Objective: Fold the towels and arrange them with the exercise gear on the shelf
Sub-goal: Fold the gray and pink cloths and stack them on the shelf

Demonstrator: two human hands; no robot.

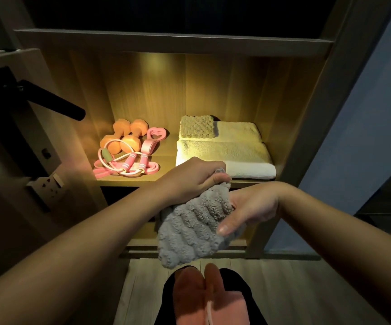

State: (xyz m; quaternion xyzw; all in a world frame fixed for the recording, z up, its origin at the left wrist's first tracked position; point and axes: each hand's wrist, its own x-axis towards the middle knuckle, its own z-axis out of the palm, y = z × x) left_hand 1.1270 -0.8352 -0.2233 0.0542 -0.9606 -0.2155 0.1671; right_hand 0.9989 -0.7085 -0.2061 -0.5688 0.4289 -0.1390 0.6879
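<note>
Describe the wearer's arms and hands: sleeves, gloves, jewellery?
Left forearm and right forearm are bare to the frame edge, with no sleeve showing. Left hand and right hand show no gloves, rings, watch or bands. The right thumbnail looks short and unpainted.

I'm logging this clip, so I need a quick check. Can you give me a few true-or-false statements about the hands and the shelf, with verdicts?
1. The left hand and the right hand both hold the grey towel. True.
2. The orange dumbbells lie on the right side of the shelf. False: they lie on its left side, by the pink jump rope.
3. A small beige towel lies on top of the folded white towels. True.
4. The grey towel already lies on the shelf. False: it hangs from the hands in front of the shelf.
</note>
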